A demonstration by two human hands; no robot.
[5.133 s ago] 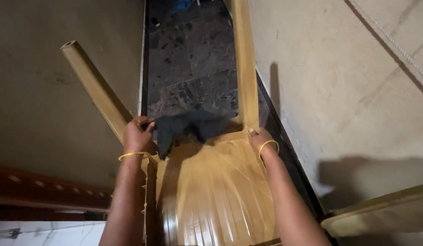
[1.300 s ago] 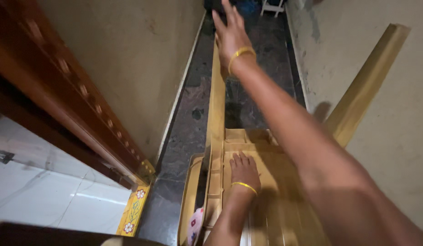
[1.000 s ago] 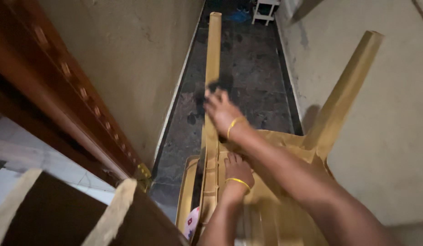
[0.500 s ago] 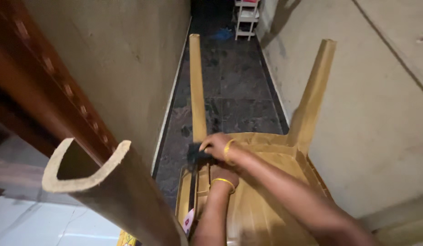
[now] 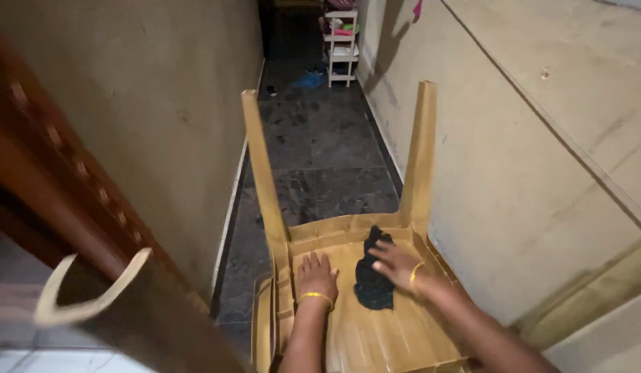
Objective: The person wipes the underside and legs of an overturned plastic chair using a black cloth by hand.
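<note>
Cloth [image 5: 373,280], dark, is pressed onto the upturned chair [image 5: 348,324] by the right hand [image 5: 396,266], fingers spread; the left hand [image 5: 315,276] is laid flat alongside, holding nothing.

You stood in a narrow home corridor. Plain plastered walls [image 5: 534,138] closed in on both sides, and dark stone tiles [image 5: 320,152] ran down the floor. A carved wooden door frame [image 5: 51,179] was at your left. At the far end you had a small white shelf rack [image 5: 340,41] with household bits on it and a blue cloth [image 5: 308,80] on the floor beside it.
</note>
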